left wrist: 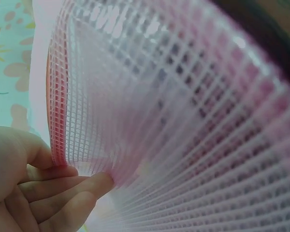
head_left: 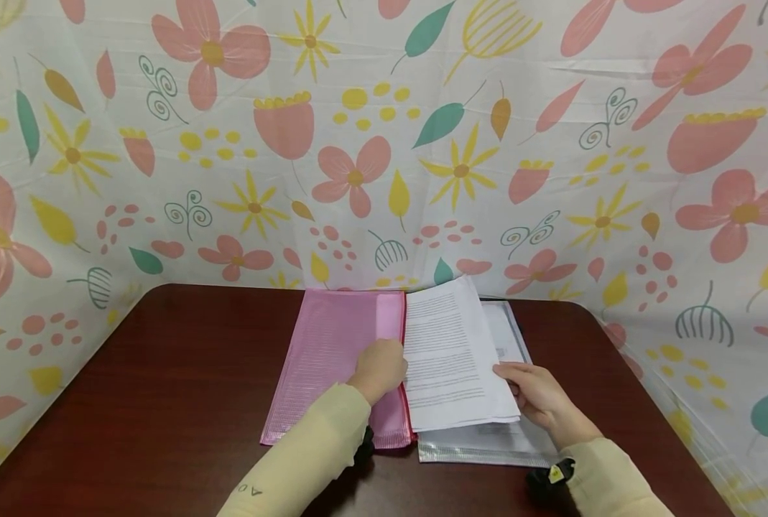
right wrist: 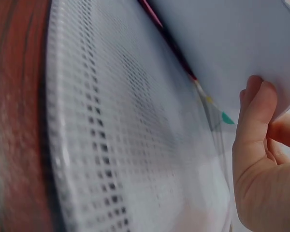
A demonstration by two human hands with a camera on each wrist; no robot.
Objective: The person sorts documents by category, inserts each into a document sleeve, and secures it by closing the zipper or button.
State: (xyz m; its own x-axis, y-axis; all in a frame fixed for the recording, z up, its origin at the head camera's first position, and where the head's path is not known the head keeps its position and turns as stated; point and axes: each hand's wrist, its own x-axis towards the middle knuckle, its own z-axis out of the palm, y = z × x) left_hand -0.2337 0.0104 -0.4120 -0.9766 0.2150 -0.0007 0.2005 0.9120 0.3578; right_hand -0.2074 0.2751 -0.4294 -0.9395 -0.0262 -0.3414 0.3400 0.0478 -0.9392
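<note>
A pink mesh zipper pouch (head_left: 332,337) lies on the table, its red zipped edge facing right. My left hand (head_left: 379,370) pinches that edge, and in the left wrist view its fingers (left wrist: 63,193) grip the bent pink mesh. Printed paper sheets (head_left: 448,352) reach from the pouch's edge toward the right. My right hand (head_left: 542,398) pinches their right edge between thumb and fingers; the right wrist view shows the sheets (right wrist: 222,43) raised above a clear mesh pouch (right wrist: 130,130). That clear pouch (head_left: 487,449) lies partly hidden under the sheets.
The dark brown table (head_left: 164,402) extends to both sides of the pouches. A white curtain with a flower pattern (head_left: 358,143) hangs right behind the table's back edge.
</note>
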